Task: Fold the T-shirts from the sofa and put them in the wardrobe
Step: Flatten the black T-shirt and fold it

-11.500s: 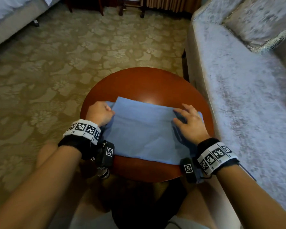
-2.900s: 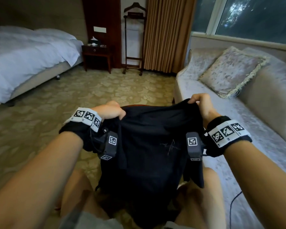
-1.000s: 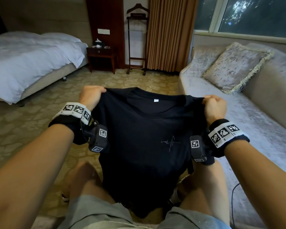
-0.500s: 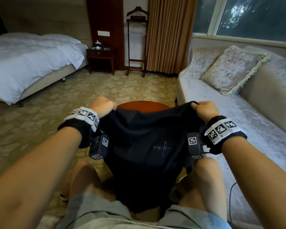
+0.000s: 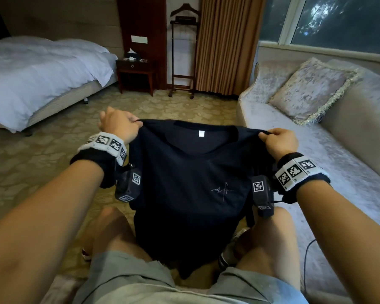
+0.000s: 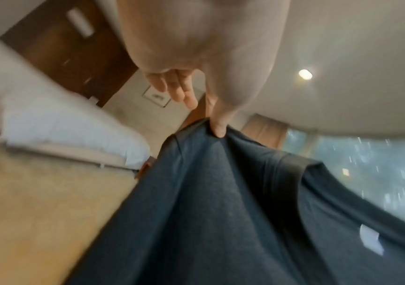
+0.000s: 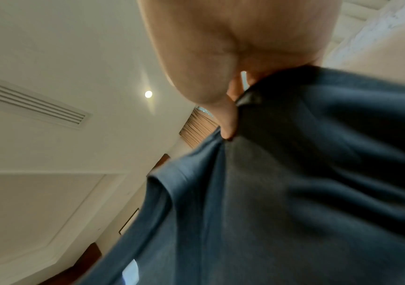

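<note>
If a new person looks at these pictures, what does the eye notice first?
First, the dark navy cotton T-shirt, held up in the middle by the left hand and right hand at its shoulders. Then the white bed at left and the pale velvet sofa at right.

The T-shirt (image 5: 191,194) hides the floor behind it; both wrist views are motion-blurred.

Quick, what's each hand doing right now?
Left hand: closed, pinching the left shoulder of the black T-shirt.
Right hand: closed, pinching the T-shirt's right shoulder.
</note>
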Tool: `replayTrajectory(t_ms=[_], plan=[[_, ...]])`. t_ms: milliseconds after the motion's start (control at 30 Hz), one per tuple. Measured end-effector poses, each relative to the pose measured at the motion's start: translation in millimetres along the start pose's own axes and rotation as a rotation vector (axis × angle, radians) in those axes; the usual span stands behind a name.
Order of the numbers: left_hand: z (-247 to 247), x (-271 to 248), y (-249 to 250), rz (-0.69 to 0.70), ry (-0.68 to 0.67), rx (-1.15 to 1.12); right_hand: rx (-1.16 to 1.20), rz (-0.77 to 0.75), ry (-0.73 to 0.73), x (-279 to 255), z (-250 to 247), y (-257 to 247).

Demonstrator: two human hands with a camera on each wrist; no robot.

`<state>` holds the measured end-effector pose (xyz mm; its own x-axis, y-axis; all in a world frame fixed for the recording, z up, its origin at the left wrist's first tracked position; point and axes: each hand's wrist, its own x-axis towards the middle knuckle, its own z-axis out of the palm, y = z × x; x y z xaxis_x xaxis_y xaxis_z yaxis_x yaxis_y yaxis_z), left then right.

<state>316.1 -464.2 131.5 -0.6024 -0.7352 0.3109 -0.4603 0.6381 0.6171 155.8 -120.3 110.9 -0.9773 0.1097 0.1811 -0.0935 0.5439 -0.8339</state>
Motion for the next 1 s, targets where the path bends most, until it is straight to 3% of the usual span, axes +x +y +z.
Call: replayTrajectory(t_ms=[100,233,300,400,533,633,767,833,900,1000], plan=[[2.1,1.0,3.1,0.025,-0.100,0.143,-0.170,0.025,-0.059,10.1,-0.5,4.6],[22.4,17.3,9.9,-0.209,-0.166,-0.224,-0.253,0.107,-0.082,24.0,5.9,-0.8],[39.9,26.4,13.1,-0.253,-0.184,-0.309,-0.248,0.144,-0.093,32.1,18.3,-2.5],[68.4,43.0,13.1,-0.182,-0.114,-0.169,-0.036,0.201,-0.133,49.4,49.1,4.4],[114.0,79.4,19.9,-0.109,-0.167,-0.114,-0.039,0.011,-0.049,94.3,98.5,6.3],[160.7,116.5,25.7,-0.025,-0.397,-0.069,0.131,-0.114,-0.325,122.3,144.8,8.6],[216.7,120.5,27.2,0.023,-0.567,0.173,0.027,-0.114,-0.518,124.0,195.8,26.1],[242.4,98.4,14.8,0.052,-0.721,0.326,-0.136,-0.056,-0.680,112.3,217.2,41.8],[258.9,74.4,-5.1,0.067,-0.852,0.469,-0.465,-0.003,-0.823,96.8,233.0,62.8],[269.3,67.5,-25.5,0.085,-0.909,0.559,-0.706,0.017,-0.867,89.6,241.9,76.4]])
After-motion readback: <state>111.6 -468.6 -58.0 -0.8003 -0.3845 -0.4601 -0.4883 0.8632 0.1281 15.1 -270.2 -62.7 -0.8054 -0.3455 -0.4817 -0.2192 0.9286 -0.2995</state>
